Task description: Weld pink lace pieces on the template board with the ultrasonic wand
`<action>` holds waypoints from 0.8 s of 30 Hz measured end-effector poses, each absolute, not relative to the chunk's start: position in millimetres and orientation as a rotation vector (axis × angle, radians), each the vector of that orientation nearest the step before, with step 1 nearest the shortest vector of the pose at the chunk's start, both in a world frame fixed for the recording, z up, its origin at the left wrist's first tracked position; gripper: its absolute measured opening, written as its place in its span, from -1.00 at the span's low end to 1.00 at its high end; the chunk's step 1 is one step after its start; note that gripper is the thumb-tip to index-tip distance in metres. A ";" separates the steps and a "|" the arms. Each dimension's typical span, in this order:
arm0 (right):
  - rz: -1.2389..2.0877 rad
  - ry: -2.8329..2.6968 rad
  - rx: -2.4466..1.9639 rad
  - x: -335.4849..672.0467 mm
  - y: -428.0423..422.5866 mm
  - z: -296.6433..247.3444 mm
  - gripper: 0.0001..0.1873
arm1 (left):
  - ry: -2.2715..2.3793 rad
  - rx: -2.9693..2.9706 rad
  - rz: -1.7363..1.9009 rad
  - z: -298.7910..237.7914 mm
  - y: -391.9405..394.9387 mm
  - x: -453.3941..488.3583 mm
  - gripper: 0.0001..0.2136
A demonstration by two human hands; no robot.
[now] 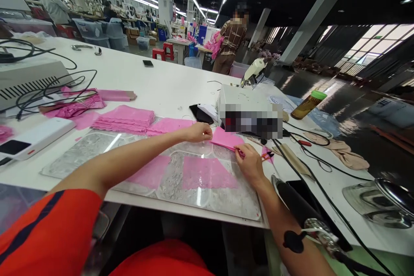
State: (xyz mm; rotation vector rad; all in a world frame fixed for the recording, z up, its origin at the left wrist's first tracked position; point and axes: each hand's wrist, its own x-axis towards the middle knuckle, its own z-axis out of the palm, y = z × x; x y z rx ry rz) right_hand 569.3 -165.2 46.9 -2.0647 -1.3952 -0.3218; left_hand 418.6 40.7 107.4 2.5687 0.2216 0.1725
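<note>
One pink cloth (227,139) is held near the middle of the tabletop (181,77), at the far right part of a clear board (207,202) laid along the front edge. Its long axis is set roughly along that front edge, with one end pointed at the left hand (198,133) and the other, slightly nearer the front, at the right hand (250,161). The right front corner is clamped between the right thumb and fingers. The left fingertips are drawn together at the cloth's left end; whether cloth is gripped between them cannot be told.

Two flat pink pieces (207,173) are spread on the board, the left one partly covered by the left forearm; the right one is tapered to a point toward the tabletop's right edge. Two pink stacks (123,120) are lined up along the board's far edge, left of the held cloth; their layers cannot be counted.

One white box (249,97) is placed just behind the held cloth, one phone (148,64) is left near the far edge, and one bottle (308,104) is stood, tilted in view, toward the right edge.
</note>
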 end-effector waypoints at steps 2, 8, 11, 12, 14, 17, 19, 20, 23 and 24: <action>-0.319 -1.536 -1.967 556.5 -178.1 46.9 -0.79 | 0.184 2.551 0.133 110.5 33.6 394.2 -0.88; -0.484 -1.869 -1.705 523.5 -207.2 45.9 -0.79 | 0.138 2.525 0.030 112.2 1.6 331.2 -0.86; -0.496 -1.921 -1.681 519.1 -215.9 47.1 -0.77 | 0.134 2.524 0.017 111.3 -13.1 318.7 -0.87; -0.491 -1.925 -1.682 518.7 -218.7 47.5 -0.77 | 0.130 2.524 0.018 110.9 -16.8 316.7 -0.88; -0.482 -1.918 -1.689 518.2 -224.0 47.4 -0.77 | 0.119 2.525 0.018 109.7 -22.5 314.2 -0.88; -0.482 -1.891 -1.703 517.7 -230.8 45.0 -0.76 | 0.093 2.575 0.024 106.4 -28.0 311.1 -0.88; -0.480 -1.854 -1.721 517.7 -234.0 42.8 -0.77 | 0.067 2.640 0.035 104.0 -30.2 308.7 -0.87; -0.475 -1.826 -1.734 517.8 -235.4 42.0 -0.78 | 0.055 2.672 0.040 103.0 -30.9 307.6 -0.86; -0.424 -1.713 -1.779 518.4 -239.1 41.8 -0.81 | 0.027 2.744 0.043 101.5 -31.8 307.7 -0.85; -0.394 -1.676 -1.793 518.5 -240.2 42.4 -0.82 | 0.015 2.768 0.045 101.5 -32.3 309.6 -0.84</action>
